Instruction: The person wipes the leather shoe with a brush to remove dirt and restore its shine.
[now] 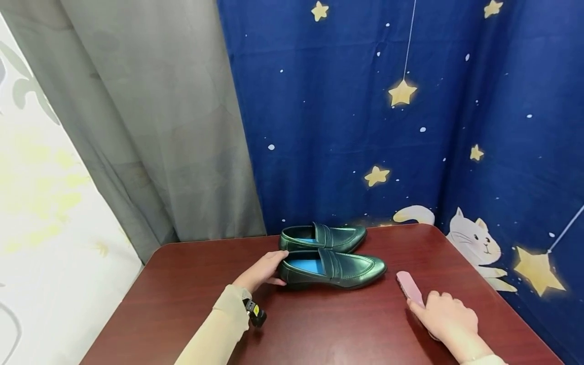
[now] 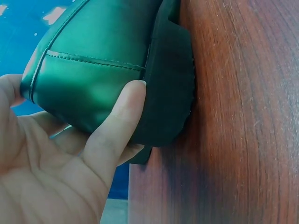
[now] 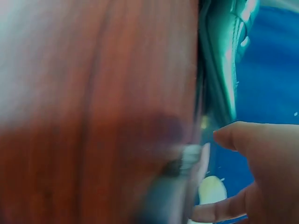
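Note:
A shiny dark green loafer [image 1: 351, 266] with a blue insole sits on the table, its toe pointing right. My left hand [image 1: 263, 271] grips it by the heel; in the left wrist view the thumb [image 2: 126, 105] presses the heel's side near the sole while the other fingers reach round behind. A matching loafer [image 1: 339, 237] stands just behind. To the right lies a pink-backed brush [image 1: 409, 288]. Over its near end is my right hand [image 1: 449, 317], with thumb and fingers spread apart in the right wrist view. Motion blurs the brush [image 3: 189, 161] there.
The reddish-brown wooden table [image 1: 191, 284] has rounded far corners. Behind it hang a grey curtain [image 1: 173, 126] and a blue curtain [image 1: 319, 126] printed with stars and a white cat. My left wrist wears a small black camera [image 1: 256, 313].

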Demonstrator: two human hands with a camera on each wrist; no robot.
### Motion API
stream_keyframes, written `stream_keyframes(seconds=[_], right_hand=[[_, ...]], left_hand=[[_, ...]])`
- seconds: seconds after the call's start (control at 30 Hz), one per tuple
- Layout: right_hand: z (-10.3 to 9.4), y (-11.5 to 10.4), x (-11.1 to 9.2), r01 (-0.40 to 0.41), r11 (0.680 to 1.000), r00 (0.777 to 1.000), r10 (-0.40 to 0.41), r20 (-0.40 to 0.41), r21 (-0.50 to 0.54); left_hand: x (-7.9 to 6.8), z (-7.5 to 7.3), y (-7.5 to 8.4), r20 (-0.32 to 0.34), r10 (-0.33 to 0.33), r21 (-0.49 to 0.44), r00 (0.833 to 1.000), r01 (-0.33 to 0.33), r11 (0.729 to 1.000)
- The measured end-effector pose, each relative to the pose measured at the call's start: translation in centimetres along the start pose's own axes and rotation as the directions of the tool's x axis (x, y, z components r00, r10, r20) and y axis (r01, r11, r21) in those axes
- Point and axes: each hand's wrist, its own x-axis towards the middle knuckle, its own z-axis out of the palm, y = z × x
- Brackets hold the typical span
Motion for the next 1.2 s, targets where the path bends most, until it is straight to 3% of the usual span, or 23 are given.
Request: stream_keyframes(seconds=[0.1, 0.2, 0.3, 0.53, 0.77, 0.9, 1.03, 1.2], right_hand=[[-0.4, -1.1, -0.3, 0.056, 0.998, 0.991, -0.059, -0.122, -0.027], [-0.5, -2.7, -1.0, 0.122, 0.992, 0.958, -0.129, -0.257, -0.044], [-0.6, -4.5, -1.6, 0.182, 0.983, 0.927, -0.185, -0.327, -0.04], [-0.4, -7.3, -2.1, 0.28, 0.959, 0.887, -0.274, -0.371, -0.04], [0.4, -8.5, -2.2, 0.347, 0.934, 0.829, -0.346, -0.439, -0.08], [0.4, -9.0, -2.2, 0.37, 0.924, 0.822, -0.376, -0.429, -0.1], [0.3, -9.5, -2.4, 0.376, 0.921, 0.832, -0.384, -0.4, -0.101], [0.7, -10.1, -2.5, 0.414, 0.907, 0.81, -0.403, -0.426, -0.072]], left_hand=[[0.1, 0.1, 0.0, -0.018, -0.014, 0.001, 1.0, 0.014, 1.0], [0.1, 0.1, 0.1, -0.03, -0.019, 0.007, 0.999, 0.02, 1.0], [0.1, 0.1, 0.3, -0.035, -0.023, 0.014, 0.999, 0.024, 1.0], [-0.3, -0.2, 0.4, 0.006, -0.013, 0.027, 1.0, 0.013, 1.0], [-0.6, -0.4, 0.3, -0.029, 0.034, 0.052, 0.999, -0.032, 0.998], [-0.4, -0.4, 0.3, -0.044, 0.089, 0.115, 0.995, -0.083, 0.99], [-0.6, -0.3, 0.1, -0.076, 0.152, 0.225, 0.985, -0.131, 0.965], [-2.1, 0.2, -0.1, -0.178, 0.27, 0.469, 0.946, -0.16, 0.869]])
